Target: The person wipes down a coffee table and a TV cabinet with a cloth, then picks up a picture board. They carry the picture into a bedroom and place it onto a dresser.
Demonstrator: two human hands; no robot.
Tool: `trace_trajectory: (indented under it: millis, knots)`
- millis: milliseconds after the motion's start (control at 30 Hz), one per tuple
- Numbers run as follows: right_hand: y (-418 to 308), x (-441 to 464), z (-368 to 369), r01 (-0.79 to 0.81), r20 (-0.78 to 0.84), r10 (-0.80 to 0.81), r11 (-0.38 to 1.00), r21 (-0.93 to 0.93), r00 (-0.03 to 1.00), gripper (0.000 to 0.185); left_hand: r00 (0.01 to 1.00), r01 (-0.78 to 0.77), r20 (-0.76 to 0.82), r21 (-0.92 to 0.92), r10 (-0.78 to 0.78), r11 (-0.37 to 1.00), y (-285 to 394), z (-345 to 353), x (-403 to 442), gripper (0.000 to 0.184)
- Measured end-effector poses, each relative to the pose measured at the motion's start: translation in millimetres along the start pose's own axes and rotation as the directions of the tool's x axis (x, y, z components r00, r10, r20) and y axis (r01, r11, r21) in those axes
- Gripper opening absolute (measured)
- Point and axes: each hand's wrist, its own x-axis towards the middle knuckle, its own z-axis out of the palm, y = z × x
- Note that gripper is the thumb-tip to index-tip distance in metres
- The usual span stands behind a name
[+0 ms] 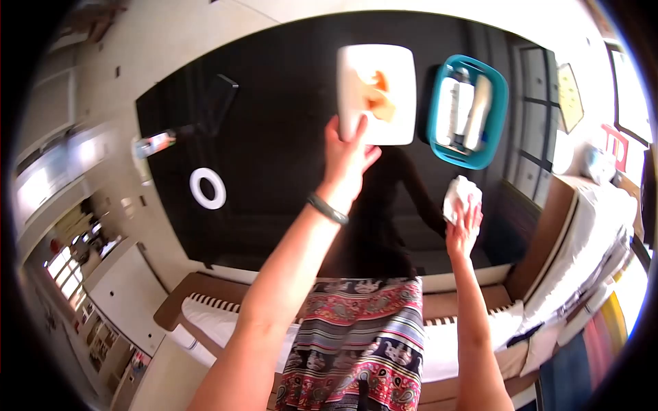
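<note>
My left hand point(348, 159) grips the near-left edge of a white square plate point(401, 68), thumb on top. Orange pieces point(378, 97), blurred, lie on the plate. Under my right hand point(464, 229) is a crumpled white cloth point(460, 192), pressed on the glossy black table point(288, 89), its fingers bent over the cloth. Just beyond my right hand stands a teal basket point(504, 103) holding white bottles or tubes point(477, 113).
At the left of the table are a white ring point(208, 189), a dark flat object point(221, 103) and a blurred bottle point(156, 144). A bench with white cushions point(442, 349) runs along the near side. Another padded seat point(582, 233) is at the right.
</note>
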Motion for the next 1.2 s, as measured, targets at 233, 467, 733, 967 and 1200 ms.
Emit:
trace_trajectory:
  millis: [233,467,733,967,1200]
  knots:
    - [-192.5,-42.0,45.5,0.046,0.404,-0.150,0.966,0.255,0.902,0.058,0.462,-0.291,0.449,0.891,0.764,-0.348,95.1,-151.8,43.7,0.072]
    - [-130.2,28.3,76.3,0.494,0.029,-0.584,0.711,0.501,0.811,0.063,0.670,-0.204,0.464,0.865,0.579,-0.458,176.9,-318.1,229.8,0.075]
    - [60.4,11.9,65.6,-0.535,-0.285,0.563,0.826,0.176,0.776,0.063,0.930,-0.287,0.265,0.957,0.253,0.053,160.7,-325.6,225.0,0.044]
    - [-136.9,7.2,33.9,-0.145,0.127,0.079,0.724,0.674,0.989,0.078,0.968,0.009,0.215,0.495,-0.132,0.869,46.1,-239.5,-48.7,0.066]
    - [-48.6,-29.9,-92.7,-0.198,0.198,-0.370,0.038,0.979,0.908,0.106,0.903,0.021,0.364,0.496,-0.230,0.868,-115.5,-38.3,-170.9,0.084]
